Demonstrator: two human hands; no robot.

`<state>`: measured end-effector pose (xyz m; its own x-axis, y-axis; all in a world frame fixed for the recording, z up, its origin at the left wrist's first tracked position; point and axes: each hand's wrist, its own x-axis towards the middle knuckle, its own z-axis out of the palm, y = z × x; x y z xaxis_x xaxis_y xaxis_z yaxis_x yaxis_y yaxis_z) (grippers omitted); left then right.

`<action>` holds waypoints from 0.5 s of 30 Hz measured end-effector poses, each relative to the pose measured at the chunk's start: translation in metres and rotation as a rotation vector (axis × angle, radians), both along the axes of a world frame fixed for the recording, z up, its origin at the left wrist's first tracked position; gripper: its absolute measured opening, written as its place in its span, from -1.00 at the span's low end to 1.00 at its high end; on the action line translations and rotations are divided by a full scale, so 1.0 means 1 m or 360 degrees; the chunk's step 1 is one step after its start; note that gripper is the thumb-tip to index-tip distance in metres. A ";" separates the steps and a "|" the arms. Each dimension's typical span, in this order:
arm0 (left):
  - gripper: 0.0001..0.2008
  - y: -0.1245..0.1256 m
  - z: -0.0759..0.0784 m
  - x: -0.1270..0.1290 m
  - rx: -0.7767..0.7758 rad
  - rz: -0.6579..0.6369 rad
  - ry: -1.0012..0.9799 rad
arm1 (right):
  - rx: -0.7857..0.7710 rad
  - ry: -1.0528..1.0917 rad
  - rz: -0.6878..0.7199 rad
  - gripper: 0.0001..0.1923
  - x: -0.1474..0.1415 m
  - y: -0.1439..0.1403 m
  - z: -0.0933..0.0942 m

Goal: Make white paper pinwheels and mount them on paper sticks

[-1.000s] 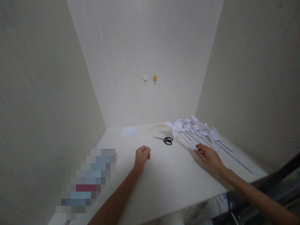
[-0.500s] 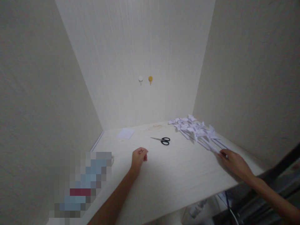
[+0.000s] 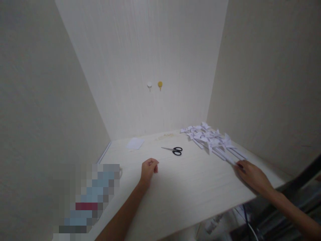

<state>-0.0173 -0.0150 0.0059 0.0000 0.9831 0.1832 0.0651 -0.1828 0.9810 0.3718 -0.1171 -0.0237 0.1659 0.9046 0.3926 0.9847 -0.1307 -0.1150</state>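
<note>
My right hand [image 3: 252,174] is at the right side of the white table, its fingers closed on the near end of a white paper stick [image 3: 230,158]. That stick belongs to a group of white paper pinwheels [image 3: 209,136], which lie overlapping with their folded heads toward the back wall. Near the middle of the table rests my left hand [image 3: 148,169], fingers curled in, with nothing visible in it. Black-handled scissors [image 3: 175,151] lie beyond it to the right, blades pointing left. Farther back on the left is a flat white paper sheet [image 3: 135,143].
Walls enclose the table [image 3: 185,194] at the back and both sides. A white hook [image 3: 149,85] and a yellow hook [image 3: 160,84] hang on the back wall. A blurred-out object [image 3: 91,197] lies along the left edge. Cables [image 3: 247,217] show below the front edge.
</note>
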 end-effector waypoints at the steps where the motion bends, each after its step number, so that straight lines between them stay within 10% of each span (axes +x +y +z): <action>1: -0.87 0.000 0.000 0.000 0.0004 0.0001 -0.0004 | 0.0003 -0.0001 -0.0011 -0.71 0.000 -0.002 0.000; 15: -0.86 -0.004 0.006 0.002 -0.0010 0.0023 -0.0003 | 0.0058 0.0044 -0.0041 -0.73 0.000 -0.010 -0.005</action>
